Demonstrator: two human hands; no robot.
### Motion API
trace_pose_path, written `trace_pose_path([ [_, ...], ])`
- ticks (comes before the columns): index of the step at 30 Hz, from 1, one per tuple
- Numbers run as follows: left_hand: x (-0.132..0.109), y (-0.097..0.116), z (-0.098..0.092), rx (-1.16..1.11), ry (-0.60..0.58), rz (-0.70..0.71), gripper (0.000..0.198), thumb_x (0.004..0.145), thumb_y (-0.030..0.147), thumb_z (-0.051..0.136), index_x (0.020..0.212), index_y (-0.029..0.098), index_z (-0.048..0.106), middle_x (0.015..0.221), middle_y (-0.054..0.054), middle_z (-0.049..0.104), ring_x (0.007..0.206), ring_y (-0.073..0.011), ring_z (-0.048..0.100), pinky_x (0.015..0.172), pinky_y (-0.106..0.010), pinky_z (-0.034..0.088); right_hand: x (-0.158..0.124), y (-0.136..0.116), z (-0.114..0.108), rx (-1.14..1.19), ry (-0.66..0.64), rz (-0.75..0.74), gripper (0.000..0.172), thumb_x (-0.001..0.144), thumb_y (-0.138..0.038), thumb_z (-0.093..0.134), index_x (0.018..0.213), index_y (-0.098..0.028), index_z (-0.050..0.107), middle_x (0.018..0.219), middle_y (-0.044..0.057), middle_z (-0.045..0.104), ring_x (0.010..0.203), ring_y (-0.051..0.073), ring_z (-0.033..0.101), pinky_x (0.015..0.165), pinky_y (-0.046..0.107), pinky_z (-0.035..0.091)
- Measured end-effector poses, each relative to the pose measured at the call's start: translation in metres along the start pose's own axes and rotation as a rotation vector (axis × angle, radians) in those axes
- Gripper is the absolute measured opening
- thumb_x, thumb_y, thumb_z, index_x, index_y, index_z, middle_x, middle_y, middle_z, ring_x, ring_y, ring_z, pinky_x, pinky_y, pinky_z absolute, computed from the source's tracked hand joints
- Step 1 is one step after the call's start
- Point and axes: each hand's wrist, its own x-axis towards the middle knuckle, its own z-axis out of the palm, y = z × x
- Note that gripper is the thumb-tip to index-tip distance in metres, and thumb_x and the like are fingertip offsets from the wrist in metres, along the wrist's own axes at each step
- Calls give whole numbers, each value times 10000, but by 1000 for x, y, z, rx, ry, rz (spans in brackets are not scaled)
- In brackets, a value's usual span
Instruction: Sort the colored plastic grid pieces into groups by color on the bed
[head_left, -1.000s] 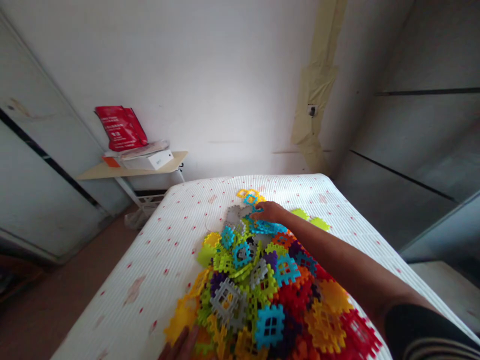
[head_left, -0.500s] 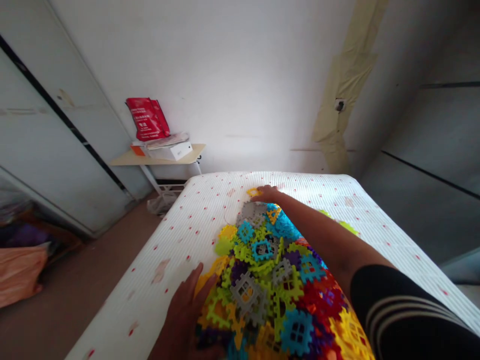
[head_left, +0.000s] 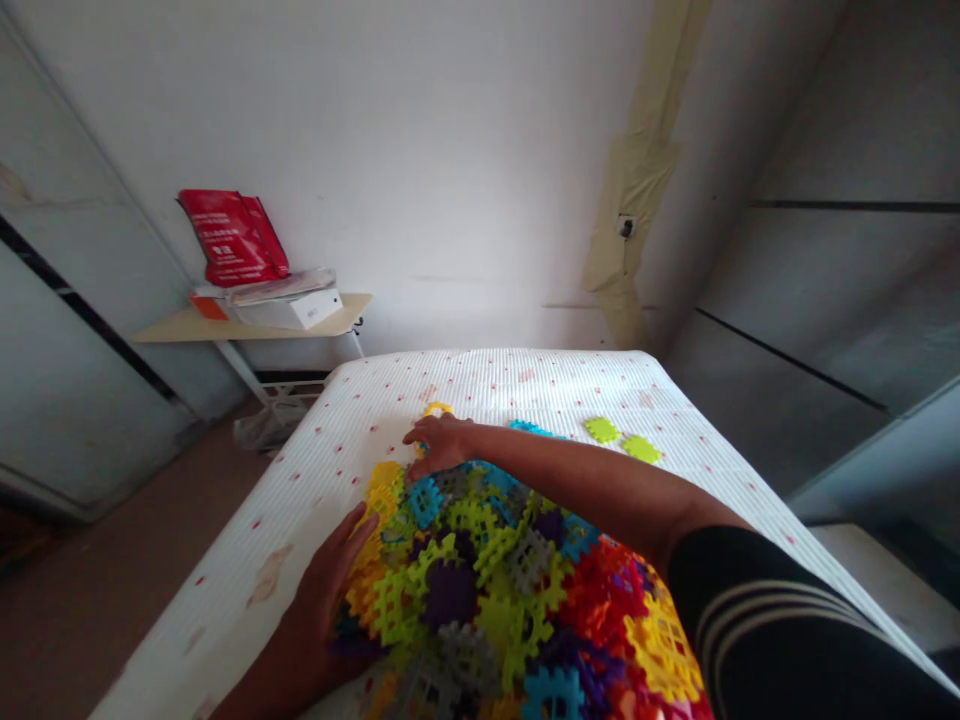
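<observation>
A heap of interlocking plastic building tiles (head_left: 480, 540) in green, yellow, blue, grey, purple and red lies on the white bedding. My left hand (head_left: 326, 585) rests against the left side of the heap, fingers stretched out beside some yellow tiles (head_left: 386, 490). Across the far end of the heap reaches my right hand (head_left: 442, 443), its fingers apart and pointing left. Beneath those fingers are bits of yellow and blue, partly hidden. Just beyond them a yellow tile (head_left: 437, 409) lies on the bedding.
Two green tiles (head_left: 621, 438) lie apart to the right on the dotted bedding (head_left: 300, 480). Behind at left, a small table (head_left: 176, 326) carries a white box (head_left: 300, 308) and a red bag (head_left: 232, 240). A wall socket (head_left: 626, 227) is surrounded by tan tape.
My right hand has drawn nearer and left, off the yellow tile onto the heap's far-left corner. My left hand stays by the heap's left side. Some tiles have shifted, and the view has turned right.
</observation>
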Motion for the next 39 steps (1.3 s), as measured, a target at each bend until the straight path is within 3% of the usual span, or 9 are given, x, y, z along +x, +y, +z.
trace_pose_path([
  [6,-3,-5,-5,-168,-2,-90,912,685,627,580,1439,288,195,1497,-92,255,1335,-350,282,1070,-504,284,-18,-57,3,44,-72,-231,637,689,-484,703,1211,-149,559,1262,135,544,1177,262,493,986,355,405],
  [9,-6,-6,-10,-220,9,-117,862,715,639,524,1438,305,194,1494,-75,271,1331,-350,292,1067,-505,295,-47,-52,-9,137,91,-339,560,710,-408,710,1184,-144,572,1246,112,559,1174,221,499,1003,306,392],
  [12,-15,-3,-17,-263,36,-185,836,721,612,537,1432,328,201,1504,-43,250,1347,-349,254,1086,-526,248,-112,1,-37,237,298,-184,497,789,-422,615,1231,-211,530,1304,60,519,1168,199,506,993,340,409],
  [15,-22,-1,-20,-341,59,-308,736,765,568,507,1415,338,251,1511,-17,230,1354,-353,233,1091,-557,213,-206,84,-55,134,488,313,460,819,-434,540,1229,-226,535,1340,65,491,1212,247,469,1021,422,380],
  [17,-19,-4,-19,-425,87,-412,652,810,537,451,1408,346,272,1507,-9,240,1346,-348,257,1082,-563,235,-265,133,-48,28,566,609,431,835,-427,499,1219,-237,549,1344,72,490,1269,256,408,1070,428,321],
  [20,5,-14,-15,-521,124,-493,593,844,510,413,1398,330,300,1489,-15,290,1336,-311,297,1096,-514,246,-312,174,-22,4,630,760,454,848,-458,450,1214,-216,564,1315,105,520,1252,274,432,1072,420,322],
  [23,46,-28,-11,-517,129,-442,627,806,550,452,1337,217,418,1424,-64,403,1328,-284,319,1103,-430,273,-298,176,0,38,638,725,545,841,-490,398,1284,-189,503,1342,94,497,1266,268,416,1079,443,302],
  [28,104,-44,-2,-455,183,-405,631,812,575,379,1261,148,496,1381,-80,454,1310,-235,352,1119,-350,234,-233,148,4,114,579,570,515,834,-459,380,1216,-167,564,1293,86,546,1242,231,443,1079,400,300],
  [39,139,-51,18,-455,-24,-303,587,799,538,462,1279,201,493,1405,-48,430,1334,-222,316,1117,-346,225,-143,98,10,329,552,484,451,840,-485,419,1140,-218,624,1227,34,597,1167,224,507,1024,388,362],
])
